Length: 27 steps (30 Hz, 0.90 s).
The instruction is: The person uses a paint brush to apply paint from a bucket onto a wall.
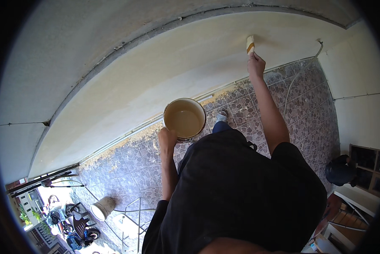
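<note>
Fingers, two sets: those of the left hand [168, 138] curled in a grip at the near-left side of one open bucket [184, 118]; those of the right hand [256, 66] closed round the handle of one flat brush [250, 44]. Listed left to right: motorbike [77, 226], one made out, partly confused with its surroundings, on bright ground; pale pail [103, 208], one, on the floor; metal frame [139, 216], one, thin-legged, near the pail; tiled floor [143, 169], one, stone-patterned, pale crumbs scattered along the wall's foot; cream wall [156, 72], one, curving across the upper part; open bucket, one, mouth up, tan inside, held in front of the body and apart from the brush; dark shirt [240, 190], one, worn; shoe [223, 113], one showing; brush, one, cream with a yellow-brown band, raised at the wall, contact uncertain; hose [288, 93], one, pale, running across the tiles; black object [341, 170], one, kind unclear; shelf unit [370, 164], one, brown, compartments uncounted, partly dark.
</note>
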{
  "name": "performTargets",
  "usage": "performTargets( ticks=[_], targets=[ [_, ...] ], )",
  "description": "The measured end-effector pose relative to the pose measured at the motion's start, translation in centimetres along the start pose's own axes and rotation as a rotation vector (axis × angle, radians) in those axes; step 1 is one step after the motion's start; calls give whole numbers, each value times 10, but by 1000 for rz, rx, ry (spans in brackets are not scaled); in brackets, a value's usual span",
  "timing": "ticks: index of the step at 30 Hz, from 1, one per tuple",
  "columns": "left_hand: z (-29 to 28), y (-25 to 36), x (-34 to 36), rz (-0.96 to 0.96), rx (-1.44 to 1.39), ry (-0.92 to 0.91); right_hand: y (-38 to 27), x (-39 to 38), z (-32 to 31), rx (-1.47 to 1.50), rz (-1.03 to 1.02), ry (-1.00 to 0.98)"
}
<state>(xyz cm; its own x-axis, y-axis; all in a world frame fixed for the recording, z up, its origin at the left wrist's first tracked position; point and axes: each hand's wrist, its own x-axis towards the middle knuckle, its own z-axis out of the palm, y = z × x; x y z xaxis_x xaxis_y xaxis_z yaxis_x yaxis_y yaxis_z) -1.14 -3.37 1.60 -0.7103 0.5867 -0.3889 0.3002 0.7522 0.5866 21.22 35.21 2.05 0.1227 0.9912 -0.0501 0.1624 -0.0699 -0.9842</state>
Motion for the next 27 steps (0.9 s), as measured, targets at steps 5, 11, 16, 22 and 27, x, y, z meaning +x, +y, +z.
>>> performTargets(
  ticks=[5,11,16,22,27],
  targets=[
    [10,-25,10,-43,-1,-28,-39,-120,139,59,-132,5],
    [2,-9,5,6,77,10,-62,-208,131,45,-101,-886],
    [-7,7,-1,2,21,17,-67,-78,64,-1,12,-616],
    [7,-19,0,-57,-96,10,-58,-7,-7,134,143,-283],
    [-2,1,-12,-24,-42,16,-48,-49,80,-59,-239,227]
  ],
)
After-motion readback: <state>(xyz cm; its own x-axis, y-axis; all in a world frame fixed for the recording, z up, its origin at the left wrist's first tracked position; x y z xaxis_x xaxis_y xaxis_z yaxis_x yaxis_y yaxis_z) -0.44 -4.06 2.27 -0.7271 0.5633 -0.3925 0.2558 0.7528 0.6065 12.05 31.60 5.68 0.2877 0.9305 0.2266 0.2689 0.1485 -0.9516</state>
